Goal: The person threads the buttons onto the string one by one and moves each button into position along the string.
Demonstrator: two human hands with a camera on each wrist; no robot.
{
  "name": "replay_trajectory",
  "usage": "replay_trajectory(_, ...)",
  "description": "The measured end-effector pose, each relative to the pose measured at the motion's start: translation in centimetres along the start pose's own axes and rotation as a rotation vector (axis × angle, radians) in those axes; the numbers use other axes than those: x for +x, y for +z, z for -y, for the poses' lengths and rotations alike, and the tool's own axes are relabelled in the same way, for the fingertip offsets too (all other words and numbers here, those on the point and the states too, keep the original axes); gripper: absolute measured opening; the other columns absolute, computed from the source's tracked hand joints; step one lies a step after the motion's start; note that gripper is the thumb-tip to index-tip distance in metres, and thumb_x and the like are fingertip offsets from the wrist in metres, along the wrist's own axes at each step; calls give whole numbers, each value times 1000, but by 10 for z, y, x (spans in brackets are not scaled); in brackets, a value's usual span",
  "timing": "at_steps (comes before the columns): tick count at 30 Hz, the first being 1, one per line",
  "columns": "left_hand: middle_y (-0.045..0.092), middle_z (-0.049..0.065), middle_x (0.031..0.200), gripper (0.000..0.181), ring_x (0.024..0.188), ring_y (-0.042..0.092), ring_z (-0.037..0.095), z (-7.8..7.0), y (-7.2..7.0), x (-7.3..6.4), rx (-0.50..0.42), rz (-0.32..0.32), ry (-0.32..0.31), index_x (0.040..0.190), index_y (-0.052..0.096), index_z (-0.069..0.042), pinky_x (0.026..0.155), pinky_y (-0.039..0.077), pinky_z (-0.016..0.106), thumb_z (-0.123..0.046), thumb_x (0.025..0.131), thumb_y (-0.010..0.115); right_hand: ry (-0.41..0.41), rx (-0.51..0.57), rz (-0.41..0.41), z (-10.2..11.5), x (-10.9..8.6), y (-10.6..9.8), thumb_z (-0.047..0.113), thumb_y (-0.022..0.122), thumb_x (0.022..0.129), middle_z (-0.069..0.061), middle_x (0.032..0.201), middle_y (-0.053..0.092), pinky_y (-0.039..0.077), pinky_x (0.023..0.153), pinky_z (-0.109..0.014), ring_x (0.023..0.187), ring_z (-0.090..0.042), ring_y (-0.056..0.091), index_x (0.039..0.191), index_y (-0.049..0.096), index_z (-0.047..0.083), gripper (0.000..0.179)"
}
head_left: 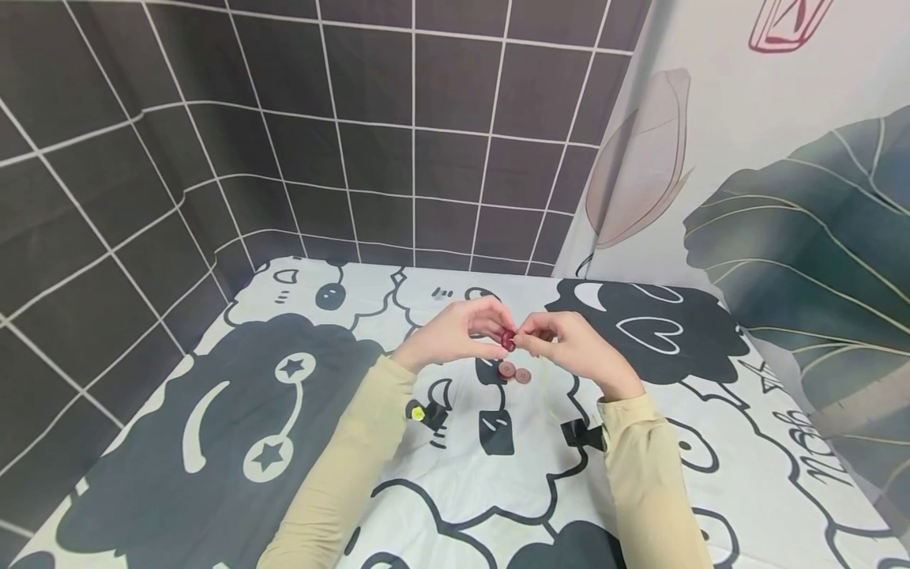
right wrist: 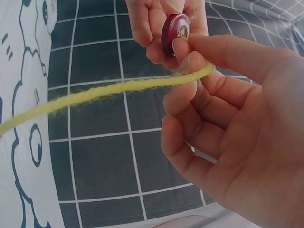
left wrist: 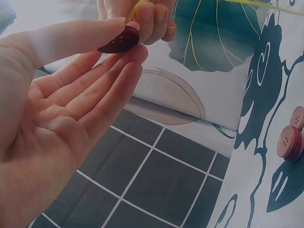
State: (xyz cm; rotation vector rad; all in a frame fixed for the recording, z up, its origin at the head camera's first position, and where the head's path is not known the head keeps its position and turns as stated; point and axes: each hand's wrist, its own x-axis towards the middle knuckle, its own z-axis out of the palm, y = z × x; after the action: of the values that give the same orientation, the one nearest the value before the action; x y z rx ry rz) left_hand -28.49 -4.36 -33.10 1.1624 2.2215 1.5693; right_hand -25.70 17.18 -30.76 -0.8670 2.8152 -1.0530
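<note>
My left hand (head_left: 455, 332) pinches a dark red button (right wrist: 172, 34) between thumb and fingers, tilted on edge above the table. In the left wrist view the thumb presses on the face of the button (left wrist: 121, 42), with the fingers stretched beneath it. My right hand (head_left: 572, 344) pinches yellow yarn (right wrist: 109, 90) between thumb and index finger, its fingertips right at the button's holes. A frayed bit of yarn shows beside the button's face in the right wrist view. The rest of the yarn trails down from the right hand toward the table.
Below the hands, pinkish buttons (head_left: 506, 369) lie on the patterned cloth (head_left: 455, 458); the left wrist view shows some of them stacked. A dark curtain with a white grid (head_left: 370, 158) hangs behind, and a leaf-print curtain (head_left: 810, 237) hangs at the right.
</note>
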Motion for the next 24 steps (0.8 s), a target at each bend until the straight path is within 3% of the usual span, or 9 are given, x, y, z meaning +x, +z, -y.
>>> replay_trajectory(7, 68, 15, 103, 29, 98, 67, 15, 0, 1, 2, 6, -41, -21, 102, 54, -3, 94, 51, 25, -1, 81, 74, -35, -33, -25, 0, 2, 2, 15, 65, 91, 0, 72, 64, 41, 61, -21, 69, -7, 51, 84, 68, 8, 10)
replay_trajectory(17, 67, 13, 100, 23, 92, 67, 16, 3, 3, 2, 89, -66, 23, 97, 60, -4, 91, 54, 34, -4, 80, 76, 2, -20, -3, -1, 2, 3, 10, 62, 92, -2, 77, 64, 42, 61, -23, 71, -11, 51, 93, 69, 6, 8)
replay_trajectory(24, 68, 12, 99, 24, 93, 67, 18, 3, 4, 3, 101, -87, 5, 98, 61, -4, 86, 54, 24, -6, 80, 77, 32, 27, -37, -1, 2, 4, 6, 63, 91, -6, 76, 67, 43, 61, -23, 69, -11, 56, 95, 65, 3, 6)
